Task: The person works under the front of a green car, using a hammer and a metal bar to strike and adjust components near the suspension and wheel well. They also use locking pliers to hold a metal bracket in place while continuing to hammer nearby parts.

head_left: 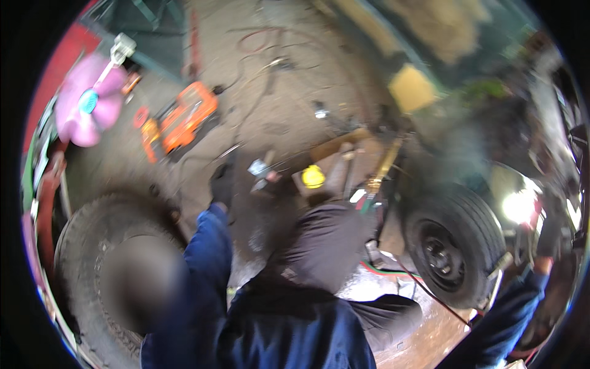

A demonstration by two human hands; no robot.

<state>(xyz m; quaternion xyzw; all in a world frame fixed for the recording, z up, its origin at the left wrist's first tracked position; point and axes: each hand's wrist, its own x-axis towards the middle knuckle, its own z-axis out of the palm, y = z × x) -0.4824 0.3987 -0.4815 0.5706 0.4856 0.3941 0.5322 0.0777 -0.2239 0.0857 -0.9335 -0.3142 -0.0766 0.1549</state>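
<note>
My left hand (222, 183), in a dark glove, is over the stained floor ahead of my knee. Its fingers blur into the dark ground, so I cannot see whether they hold anything. Far to the right, my right hand (549, 237), also dark-gloved, reaches up among vehicle parts beside a bright light (519, 208). Its fingers are not distinct. Just left of that hand stands a wheel with a black rim (437, 255). Small metal pieces (260, 168) lie on the ground to the right of my left hand.
A shallow cardboard box (335, 147) holds long tools beside a yellow round item (313, 177). Another large tyre (80, 264) is at my left. Farther off are an orange case (191, 115), a pink-bladed fan (92, 101), hoses (261, 40) and a green vehicle panel (424, 67).
</note>
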